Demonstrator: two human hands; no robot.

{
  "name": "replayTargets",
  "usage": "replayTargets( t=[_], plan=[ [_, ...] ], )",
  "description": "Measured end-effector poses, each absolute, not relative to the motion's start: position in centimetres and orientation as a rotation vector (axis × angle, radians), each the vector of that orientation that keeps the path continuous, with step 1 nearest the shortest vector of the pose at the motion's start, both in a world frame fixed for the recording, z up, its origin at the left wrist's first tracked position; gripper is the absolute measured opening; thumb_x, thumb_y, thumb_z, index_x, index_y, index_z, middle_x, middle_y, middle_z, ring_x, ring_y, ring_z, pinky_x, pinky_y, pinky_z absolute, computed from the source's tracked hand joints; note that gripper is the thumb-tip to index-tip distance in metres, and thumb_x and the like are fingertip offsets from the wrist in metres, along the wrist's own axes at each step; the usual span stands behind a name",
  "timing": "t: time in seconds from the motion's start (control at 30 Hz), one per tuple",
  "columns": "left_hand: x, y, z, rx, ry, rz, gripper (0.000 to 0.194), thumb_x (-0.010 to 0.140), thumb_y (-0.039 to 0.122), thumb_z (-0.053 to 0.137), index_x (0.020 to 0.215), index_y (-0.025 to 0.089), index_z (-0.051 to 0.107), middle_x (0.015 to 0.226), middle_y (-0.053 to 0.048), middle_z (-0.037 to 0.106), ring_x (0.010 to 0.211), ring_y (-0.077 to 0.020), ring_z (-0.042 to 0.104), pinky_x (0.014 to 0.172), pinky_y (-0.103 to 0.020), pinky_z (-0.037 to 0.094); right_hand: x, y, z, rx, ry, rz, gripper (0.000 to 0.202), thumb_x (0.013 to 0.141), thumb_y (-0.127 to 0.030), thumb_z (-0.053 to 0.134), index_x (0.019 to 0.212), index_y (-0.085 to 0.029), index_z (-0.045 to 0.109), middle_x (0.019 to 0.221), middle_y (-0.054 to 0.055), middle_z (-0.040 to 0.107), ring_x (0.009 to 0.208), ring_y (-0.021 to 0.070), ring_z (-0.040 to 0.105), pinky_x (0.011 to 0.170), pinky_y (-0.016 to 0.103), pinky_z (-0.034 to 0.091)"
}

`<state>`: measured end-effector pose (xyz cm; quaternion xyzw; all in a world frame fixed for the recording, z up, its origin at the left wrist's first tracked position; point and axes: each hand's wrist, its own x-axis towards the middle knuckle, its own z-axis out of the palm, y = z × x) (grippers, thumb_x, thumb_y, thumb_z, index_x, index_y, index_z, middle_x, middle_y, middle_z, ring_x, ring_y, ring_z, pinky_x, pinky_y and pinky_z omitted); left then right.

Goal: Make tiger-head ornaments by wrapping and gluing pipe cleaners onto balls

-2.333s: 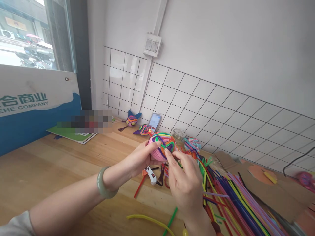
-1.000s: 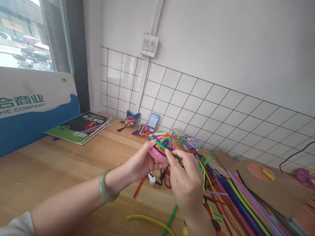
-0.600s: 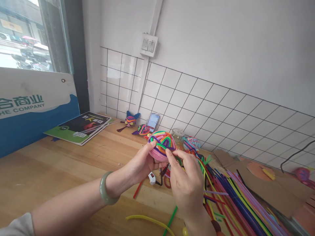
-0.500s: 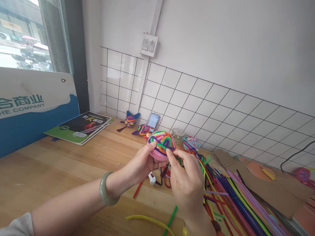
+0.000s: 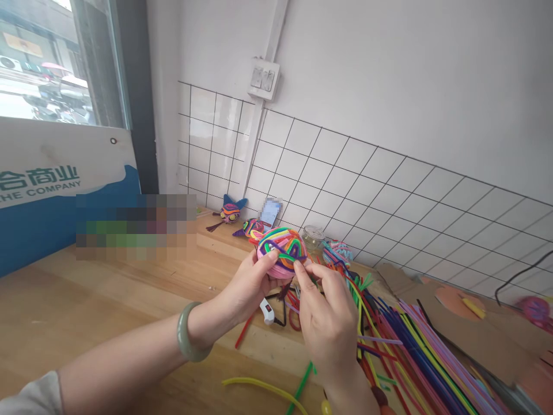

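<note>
In the head view a rounded pipe-cleaner ornament (image 5: 286, 239), banded in pink, yellow, orange, green and purple, is held above the table. My left hand (image 5: 247, 286), with a pale green bangle on its wrist, grips it from the left, thumb across the front and fingers underneath. At its right edge my right hand (image 5: 330, 314) is closed, thumb and index finger pinching the coloured strands. Which strand lies between those fingertips is hidden. A dark tassel (image 5: 284, 291) hangs below the ornament.
Loose pipe cleaners (image 5: 415, 340) spread over the right side, by brown cardboard (image 5: 475, 340). Behind stand a cat-like ornament (image 5: 230, 212), a phone (image 5: 271, 213) and a glass jar (image 5: 311, 237). A small white device (image 5: 266, 311) lies beneath my hands. A wire grid (image 5: 319, 161) lines the wall.
The ornament has tilted and risen slightly, showing more of its front. My left thumb has slid a little to the right across it. My right hand stays pinched at the edge.
</note>
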<state>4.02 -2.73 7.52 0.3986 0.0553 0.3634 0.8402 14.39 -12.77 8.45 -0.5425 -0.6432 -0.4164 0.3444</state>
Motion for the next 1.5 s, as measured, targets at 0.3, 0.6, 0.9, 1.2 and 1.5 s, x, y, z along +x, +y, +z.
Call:
replayTargets(
  t=[0.3, 0.6, 0.9, 1.2, 1.5],
  plan=[
    [4.3, -2.3, 7.5, 0.851, 0.134, 0.814, 0.047, 0.081, 0.042, 0.074, 0.116, 0.013, 0.062, 0.117, -0.015, 0.071, 0.107, -0.0272, 0.067, 0.09, -0.035, 0.054, 14.8, -12.4, 7.9, -1.425, -1.667, -1.019, 0.041, 0.09, 0.003, 0.052, 0.124, -0.016, 0.064, 0.098, 0.012, 0.067, 0.093, 0.0213, 0.066, 0.08, 0.038, 0.057],
    [4.3, -1.8, 7.1, 0.871, 0.187, 0.902, 0.046, 0.079, 0.042, 0.077, 0.113, 0.014, 0.062, 0.114, -0.013, 0.07, 0.103, -0.0263, 0.068, 0.093, -0.038, 0.054, 14.8, -12.2, 8.1, -1.406, -1.655, -0.846, 0.037, 0.091, 0.001, 0.052, 0.121, -0.016, 0.065, 0.101, 0.013, 0.066, 0.094, 0.0206, 0.065, 0.08, 0.035, 0.057],
    [4.3, -1.1, 7.0, 1.013, 0.289, 1.018, 0.057, 0.075, 0.046, 0.078, 0.12, 0.017, 0.061, 0.123, -0.014, 0.066, 0.115, -0.0342, 0.063, 0.095, -0.044, 0.053, 14.3, -12.6, 9.0, -1.392, -1.562, -0.904, 0.033, 0.09, -0.005, 0.058, 0.118, -0.02, 0.066, 0.102, 0.01, 0.067, 0.097, 0.0236, 0.062, 0.087, 0.043, 0.053],
    [4.2, -0.8, 6.9, 1.075, 0.287, 1.055, 0.059, 0.074, 0.048, 0.078, 0.119, 0.016, 0.059, 0.118, -0.015, 0.068, 0.114, -0.0351, 0.064, 0.094, -0.046, 0.054, 14.3, -13.0, 8.9, -1.479, -1.502, -0.692, 0.021, 0.095, -0.016, 0.056, 0.112, -0.013, 0.069, 0.097, 0.011, 0.07, 0.095, 0.0219, 0.066, 0.086, 0.037, 0.053],
    [3.9, -1.4, 7.6, 1.194, 0.404, 1.125, 0.058, 0.069, 0.052, 0.079, 0.11, 0.015, 0.06, 0.108, -0.013, 0.071, 0.103, -0.0326, 0.068, 0.083, -0.042, 0.057, 12.7, -14.2, 10.5, -1.381, -1.501, -0.564, 0.014, 0.092, -0.012, 0.058, 0.095, -0.017, 0.071, 0.087, 0.005, 0.07, 0.082, 0.0141, 0.068, 0.077, 0.024, 0.054]
  ],
)
